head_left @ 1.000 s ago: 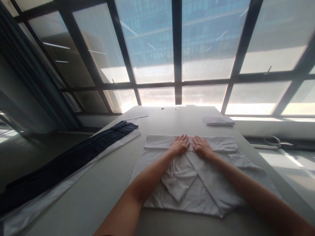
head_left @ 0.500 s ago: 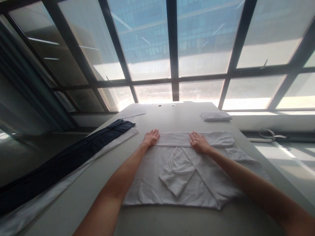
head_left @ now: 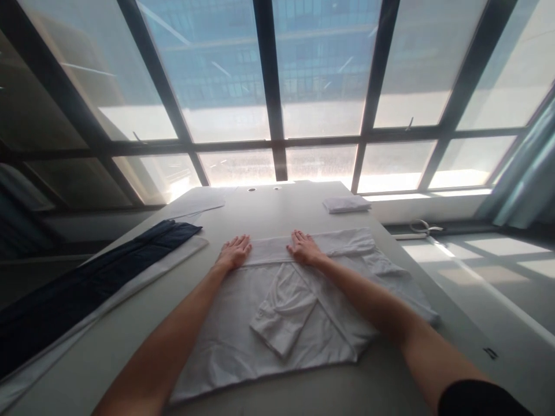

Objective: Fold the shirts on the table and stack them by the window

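Both hands lie flat, fingers spread, holding nothing: left hand (head_left: pixel 234 252) and right hand (head_left: pixel 304 248) press the white garment (head_left: pixel 260 312) at mid-frame. Its sleeves and top band look folded in; the lower half seems still unfolded.

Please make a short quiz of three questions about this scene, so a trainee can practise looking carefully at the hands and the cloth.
1. True or false: both hands lie flat on the far folded band of the white garment.
2. Which item lies along the table's left side?
A. a dark blue cloth
B. a red towel
C. a cardboard box
3. Fill in: at the far right of the table lies a small folded ____ cloth.

Key:
1. True: left hand and right hand press flat, fingers open.
2. A, the dark blue cloth.
3. White, the folded cloth.
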Motion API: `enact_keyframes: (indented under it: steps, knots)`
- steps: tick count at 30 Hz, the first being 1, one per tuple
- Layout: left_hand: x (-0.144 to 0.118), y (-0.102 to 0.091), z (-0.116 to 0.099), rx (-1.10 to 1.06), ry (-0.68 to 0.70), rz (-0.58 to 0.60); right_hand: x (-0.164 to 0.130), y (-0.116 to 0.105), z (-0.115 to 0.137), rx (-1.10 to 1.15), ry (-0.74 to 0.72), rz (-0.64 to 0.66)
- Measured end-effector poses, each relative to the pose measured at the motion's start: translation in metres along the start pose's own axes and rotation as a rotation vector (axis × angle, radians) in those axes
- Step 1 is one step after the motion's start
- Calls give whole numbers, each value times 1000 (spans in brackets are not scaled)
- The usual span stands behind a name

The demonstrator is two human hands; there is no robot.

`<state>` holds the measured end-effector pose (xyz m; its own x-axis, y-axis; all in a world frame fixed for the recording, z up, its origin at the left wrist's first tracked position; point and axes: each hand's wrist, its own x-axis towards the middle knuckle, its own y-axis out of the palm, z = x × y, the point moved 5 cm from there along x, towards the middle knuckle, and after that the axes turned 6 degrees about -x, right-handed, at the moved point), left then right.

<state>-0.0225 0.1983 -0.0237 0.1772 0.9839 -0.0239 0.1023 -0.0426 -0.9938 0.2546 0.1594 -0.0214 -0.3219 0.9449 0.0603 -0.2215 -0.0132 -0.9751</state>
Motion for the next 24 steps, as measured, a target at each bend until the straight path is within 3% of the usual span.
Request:
enact_keyframes:
  steps: [6,10,13,20,22,24]
  knots:
    - [6,4,4,-1,11,-15,-37,-26,-130,-176,194,69]
    - [8,3,8,5,16,1,-54,-38,-187,-210,285,82]
    - [5,1,21,6,-6,6,-57,-39,-202,-209,298,82]
    - [-5,-9,63,2,-90,-19,-54,-32,-207,-223,311,55]
    - [-4,-14,63,3,-102,-18,-53,-30,-208,-231,321,66]
    - [-2,-18,48,12,-120,-32,-53,-29,-209,-241,329,84]
